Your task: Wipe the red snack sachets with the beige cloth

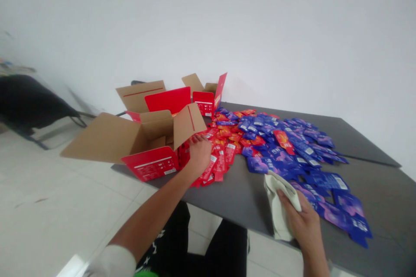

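Observation:
My left hand is at the lower edge of the right flap of an open red cardboard box, over small red packets. Its fingers are bent and their tips are hidden, so what they grip cannot be made out. Near the table's front edge, my right hand is closed on a folded cream cloth, thumb on top. Blue-purple packets lie in a spread heap just beyond and to the right of the cloth. One red-orange packet rests on top of the blue ones.
A second open red box stands at the back of the dark grey table, against the white wall. Behind the nearer box rise more red and brown flaps. On the floor at left is a black chair.

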Available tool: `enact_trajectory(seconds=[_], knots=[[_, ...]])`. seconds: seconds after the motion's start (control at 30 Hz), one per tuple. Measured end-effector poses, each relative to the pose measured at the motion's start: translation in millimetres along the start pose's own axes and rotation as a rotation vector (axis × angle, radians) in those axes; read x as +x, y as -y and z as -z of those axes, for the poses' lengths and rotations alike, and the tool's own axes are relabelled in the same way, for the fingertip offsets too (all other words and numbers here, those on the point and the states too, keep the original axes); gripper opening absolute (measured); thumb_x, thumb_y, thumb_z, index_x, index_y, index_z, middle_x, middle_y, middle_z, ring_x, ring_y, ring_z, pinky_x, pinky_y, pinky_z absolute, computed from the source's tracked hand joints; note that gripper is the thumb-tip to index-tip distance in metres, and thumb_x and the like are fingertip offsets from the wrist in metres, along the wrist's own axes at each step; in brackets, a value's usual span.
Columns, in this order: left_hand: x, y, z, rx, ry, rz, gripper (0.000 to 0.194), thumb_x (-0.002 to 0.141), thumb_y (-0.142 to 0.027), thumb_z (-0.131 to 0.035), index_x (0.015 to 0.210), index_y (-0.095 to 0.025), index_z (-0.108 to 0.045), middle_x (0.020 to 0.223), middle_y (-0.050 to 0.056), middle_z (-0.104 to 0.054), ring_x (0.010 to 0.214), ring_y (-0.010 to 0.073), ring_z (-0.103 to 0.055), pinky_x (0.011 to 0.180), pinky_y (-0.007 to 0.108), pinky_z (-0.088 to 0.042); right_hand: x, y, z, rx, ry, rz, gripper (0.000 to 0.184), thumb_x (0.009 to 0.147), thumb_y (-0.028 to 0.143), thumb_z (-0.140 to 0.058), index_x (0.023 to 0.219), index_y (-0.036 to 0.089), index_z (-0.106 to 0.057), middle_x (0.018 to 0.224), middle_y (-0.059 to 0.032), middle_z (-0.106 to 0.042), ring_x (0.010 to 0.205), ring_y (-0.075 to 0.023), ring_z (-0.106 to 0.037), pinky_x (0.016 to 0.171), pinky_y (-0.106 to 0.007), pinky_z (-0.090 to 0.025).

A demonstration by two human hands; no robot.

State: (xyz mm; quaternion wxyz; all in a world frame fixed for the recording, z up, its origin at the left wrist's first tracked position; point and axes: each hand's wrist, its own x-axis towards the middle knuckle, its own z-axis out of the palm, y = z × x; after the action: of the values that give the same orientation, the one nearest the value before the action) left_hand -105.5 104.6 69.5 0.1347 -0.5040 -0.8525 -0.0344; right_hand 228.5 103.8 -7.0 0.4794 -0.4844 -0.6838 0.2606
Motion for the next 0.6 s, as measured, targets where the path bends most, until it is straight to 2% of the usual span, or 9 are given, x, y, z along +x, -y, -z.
enact_trajectory(seconds=[0.2, 0.4, 0.6], knots=[[2.9, 1.4, -15.4, -0.054, 0.056, 0.038, 0.046, 0.097, -0.011, -0.043, 0.141, -0.005, -0.056, 0.132, 0.031, -0.062, 0.125, 0.0418, -0.058, 0.105, 0.062, -0.040, -1.5, 2.3, -0.4, 0.009, 0.003, -0.009, 0.041, 0.083, 0.057, -0.071, 0.099, 0.020, -0.078, 0.097, -0.0068, -0.077, 0.088, -0.0268, -0.071, 0.079, -0.032, -0.057], [2.5, 8.0, -28.9, -0.072, 0.072, 0.030, 0.051, 0.097, -0.008, -0.031, 0.144, -0.005, -0.051, 0.133, 0.030, -0.062, 0.126, 0.0390, -0.057, 0.101, 0.058, -0.046, -0.5, 4.1, 0.5, 0.021, 0.027, 0.027, 0.037, 0.084, 0.055, -0.070, 0.096, 0.021, -0.079, 0.095, -0.0056, -0.076, 0.087, -0.0260, -0.071, 0.079, -0.031, -0.057], [-3.1, 16.7, -34.8, -0.098, 0.071, -0.022, 0.054, 0.099, -0.009, -0.029, 0.151, -0.011, -0.044, 0.149, 0.024, -0.053, 0.140, 0.0354, -0.048, 0.107, 0.053, -0.045, -1.3, 4.6, 1.2, 0.021, 0.035, 0.015, 0.035, 0.084, 0.054, -0.071, 0.097, 0.022, -0.079, 0.096, -0.0057, -0.075, 0.090, -0.0262, -0.070, 0.082, -0.031, -0.056]])
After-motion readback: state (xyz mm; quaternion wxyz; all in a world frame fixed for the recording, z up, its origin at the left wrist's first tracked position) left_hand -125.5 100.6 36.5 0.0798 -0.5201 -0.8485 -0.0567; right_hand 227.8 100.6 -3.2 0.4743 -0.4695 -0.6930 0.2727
